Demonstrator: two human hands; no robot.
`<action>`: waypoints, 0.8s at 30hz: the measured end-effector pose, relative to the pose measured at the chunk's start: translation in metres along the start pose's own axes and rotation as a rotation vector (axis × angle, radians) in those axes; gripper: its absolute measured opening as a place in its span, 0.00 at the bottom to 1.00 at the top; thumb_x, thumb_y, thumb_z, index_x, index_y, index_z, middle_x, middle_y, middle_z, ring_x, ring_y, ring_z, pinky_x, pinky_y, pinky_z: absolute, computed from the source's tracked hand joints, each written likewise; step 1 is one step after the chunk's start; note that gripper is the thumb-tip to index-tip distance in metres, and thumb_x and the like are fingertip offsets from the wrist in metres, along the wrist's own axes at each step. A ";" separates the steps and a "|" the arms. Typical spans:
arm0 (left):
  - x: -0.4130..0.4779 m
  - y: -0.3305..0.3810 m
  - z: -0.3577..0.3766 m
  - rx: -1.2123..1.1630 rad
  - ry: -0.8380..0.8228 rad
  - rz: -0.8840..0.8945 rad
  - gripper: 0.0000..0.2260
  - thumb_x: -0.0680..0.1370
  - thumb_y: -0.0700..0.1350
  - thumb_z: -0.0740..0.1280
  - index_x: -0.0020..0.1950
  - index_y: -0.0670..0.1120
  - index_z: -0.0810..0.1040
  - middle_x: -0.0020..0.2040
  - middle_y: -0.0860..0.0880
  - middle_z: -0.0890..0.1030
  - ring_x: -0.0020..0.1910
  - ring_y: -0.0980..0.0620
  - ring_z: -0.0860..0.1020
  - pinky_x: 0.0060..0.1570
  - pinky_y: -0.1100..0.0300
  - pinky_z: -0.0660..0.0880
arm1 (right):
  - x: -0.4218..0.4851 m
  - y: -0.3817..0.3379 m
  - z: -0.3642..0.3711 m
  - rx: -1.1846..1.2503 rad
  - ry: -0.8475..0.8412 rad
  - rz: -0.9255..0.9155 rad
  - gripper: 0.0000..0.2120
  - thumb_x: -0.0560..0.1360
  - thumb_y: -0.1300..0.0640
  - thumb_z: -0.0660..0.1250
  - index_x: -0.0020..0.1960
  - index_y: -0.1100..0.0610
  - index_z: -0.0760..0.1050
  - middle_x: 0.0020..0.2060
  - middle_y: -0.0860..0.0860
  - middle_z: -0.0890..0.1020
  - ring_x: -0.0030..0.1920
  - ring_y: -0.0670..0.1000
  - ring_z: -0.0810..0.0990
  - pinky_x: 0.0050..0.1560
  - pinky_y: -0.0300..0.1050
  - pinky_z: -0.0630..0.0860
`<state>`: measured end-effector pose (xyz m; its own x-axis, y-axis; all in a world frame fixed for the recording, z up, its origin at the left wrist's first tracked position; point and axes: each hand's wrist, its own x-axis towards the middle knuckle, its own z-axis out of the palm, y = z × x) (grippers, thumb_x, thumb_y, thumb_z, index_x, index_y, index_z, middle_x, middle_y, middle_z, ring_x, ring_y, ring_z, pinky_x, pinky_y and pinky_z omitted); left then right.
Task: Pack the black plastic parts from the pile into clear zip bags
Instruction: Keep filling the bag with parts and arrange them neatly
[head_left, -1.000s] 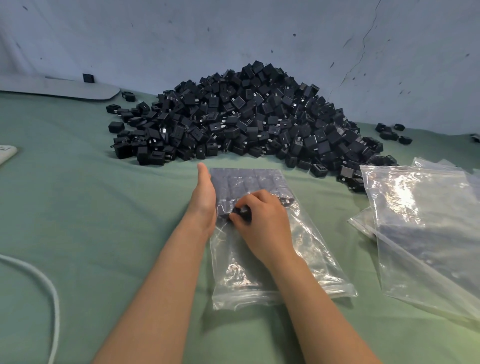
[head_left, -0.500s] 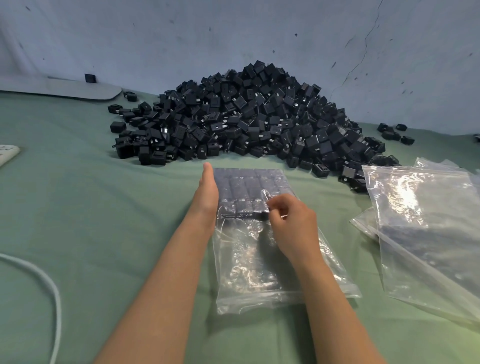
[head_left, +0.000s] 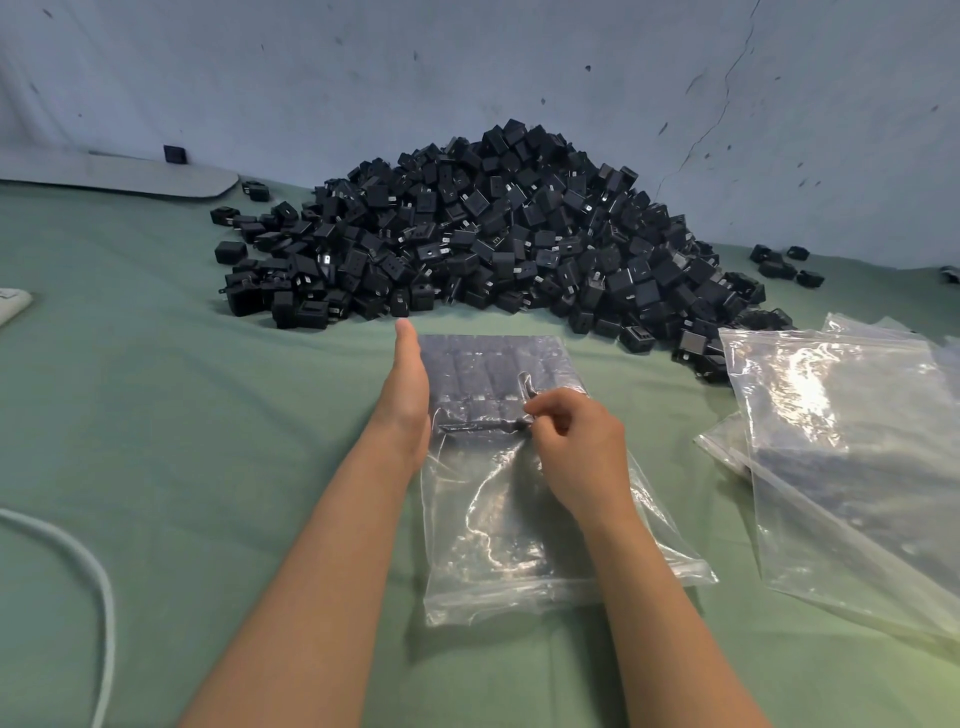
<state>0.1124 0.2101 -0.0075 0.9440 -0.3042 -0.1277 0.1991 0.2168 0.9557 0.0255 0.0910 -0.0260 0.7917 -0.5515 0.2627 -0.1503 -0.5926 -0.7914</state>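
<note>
Head view: one pile of black parts (head_left: 493, 234) at 12 o'clock, too many to count. One bag (head_left: 498, 525) at centre holds packed rows (head_left: 488, 369), blurred. One left hand (head_left: 408, 395) lies straight-fingered against its left edge; one right hand (head_left: 576, 447) pinches its film. Spare bags (head_left: 841, 441) at 3 o'clock are partly cut off.

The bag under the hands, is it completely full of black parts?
No, the black parts fill only the far end of the bag; the rest is empty clear plastic.
</note>
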 end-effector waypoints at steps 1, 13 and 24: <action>0.001 0.000 -0.001 0.009 0.012 -0.005 0.27 0.82 0.60 0.45 0.68 0.43 0.67 0.43 0.56 0.77 0.32 0.66 0.77 0.34 0.71 0.76 | 0.000 0.000 0.000 -0.001 -0.002 -0.005 0.11 0.75 0.64 0.62 0.47 0.53 0.80 0.42 0.46 0.81 0.44 0.46 0.78 0.45 0.36 0.72; 0.004 -0.011 -0.002 0.722 0.177 0.202 0.23 0.80 0.51 0.59 0.74 0.45 0.63 0.76 0.46 0.57 0.75 0.49 0.56 0.72 0.54 0.54 | 0.009 0.011 -0.032 -0.377 -0.028 0.152 0.10 0.75 0.57 0.60 0.44 0.54 0.81 0.41 0.54 0.83 0.42 0.56 0.78 0.40 0.44 0.70; 0.054 0.014 0.064 1.094 -0.081 0.326 0.20 0.80 0.52 0.58 0.69 0.45 0.69 0.70 0.47 0.68 0.72 0.47 0.60 0.71 0.53 0.57 | 0.118 0.010 0.000 -0.325 -0.034 0.143 0.21 0.79 0.54 0.58 0.72 0.52 0.68 0.68 0.61 0.70 0.67 0.61 0.69 0.67 0.51 0.66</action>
<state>0.1491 0.1376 0.0161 0.8809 -0.4495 0.1481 -0.4255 -0.6151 0.6638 0.1171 0.0195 -0.0029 0.7675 -0.6259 0.1385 -0.4376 -0.6694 -0.6004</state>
